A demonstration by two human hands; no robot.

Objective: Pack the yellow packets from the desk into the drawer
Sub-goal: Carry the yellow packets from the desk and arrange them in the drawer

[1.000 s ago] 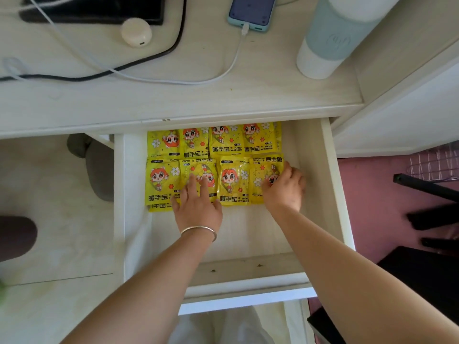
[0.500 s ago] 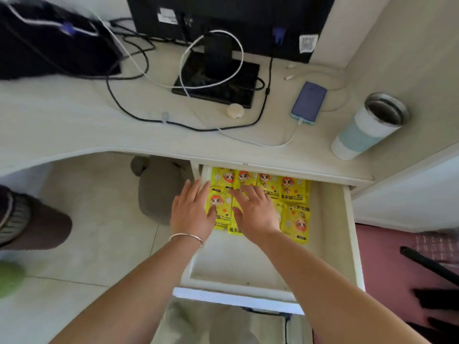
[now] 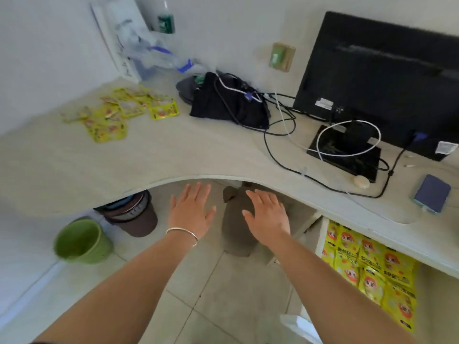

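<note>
— Where are the yellow packets [image 3: 119,112] that are not packed yet?
— On the desk [image 3: 173,155], forward and to the left of the left hand [image 3: 191,212], well apart from it. They lie in a loose heap, which stretches slantwise from near-left to far-right.
— Do the hands hold something?
— No. Both are flat and wide, with the fingers spread and nothing in them. They hang in the air just before the curved edge of the desk. The right hand [image 3: 268,214] is beside the left one, not touching it.
— Which one is nearer to the heap?
— The left, I think. The right would need to cross over.
— And the drawer [image 3: 320,234]?
— Down and to the right of the right hand. It is pulled out, with packed rows [image 3: 367,269] lying flat inside. So I judge the next reach goes left and forward, away from the drawer.
</note>
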